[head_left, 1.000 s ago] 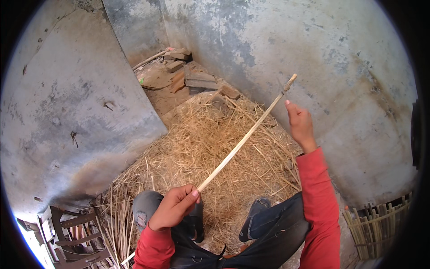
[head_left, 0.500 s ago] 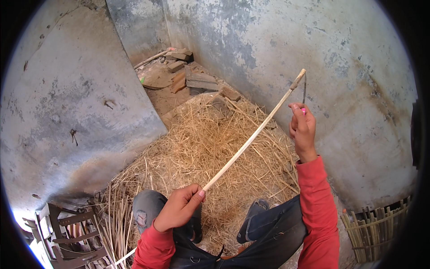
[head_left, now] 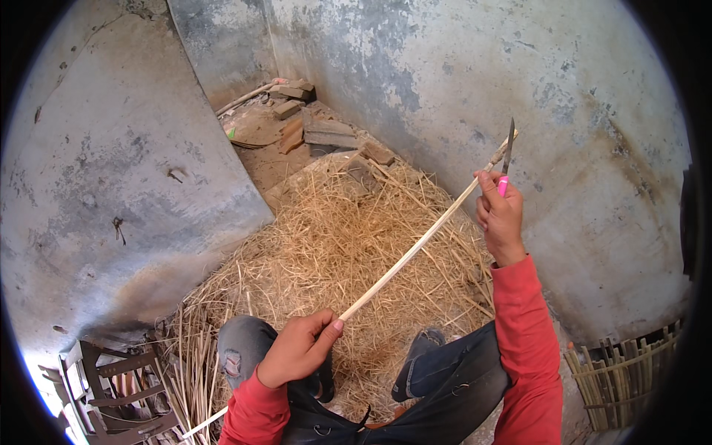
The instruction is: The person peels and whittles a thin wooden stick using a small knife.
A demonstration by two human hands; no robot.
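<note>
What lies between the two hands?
In the head view, the pale stick slants from the left hand toward the right hand, with loose straw beneath it.

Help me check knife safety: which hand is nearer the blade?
Right: right hand holds the pink handle just below the blade; left hand grips the pale strip, farther down and left.

Walls (head_left: pixel 475 74): bluish-gray, patchy
Bricks (head_left: pixel 288 110): nr far corner
Wooden frame (head_left: pixel 127 366): dk brown, btm L
Slat panel (head_left: pixel 621 368): nr R wall
</note>
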